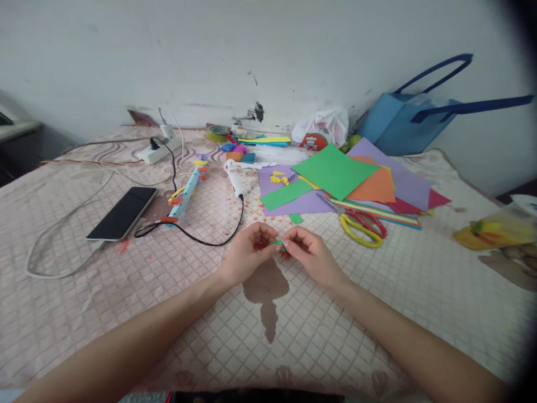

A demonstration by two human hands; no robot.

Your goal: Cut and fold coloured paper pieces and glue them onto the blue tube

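Note:
Between my two hands is a small piece of green paper [276,243], pinched at both ends just above the table. My left hand [254,252] has its thumb and fingers closed on the left end. On the right end, my right hand [308,252] grips with thumb and forefinger; the fingertips of both hands nearly meet. Most of the paper is hidden by the fingers. Just beyond lies a small green paper square [296,218]. Scissors [363,226] with red and yellow handles rest to the right of my right hand.
Coloured paper sheets [335,170] pile up behind the scissors. A white glue gun [235,178] with a black cord, a decorated light-blue strip [185,193] and a phone [123,214] on a cable lie left. A power strip [159,150] and blue bag [403,126] stand at the back.

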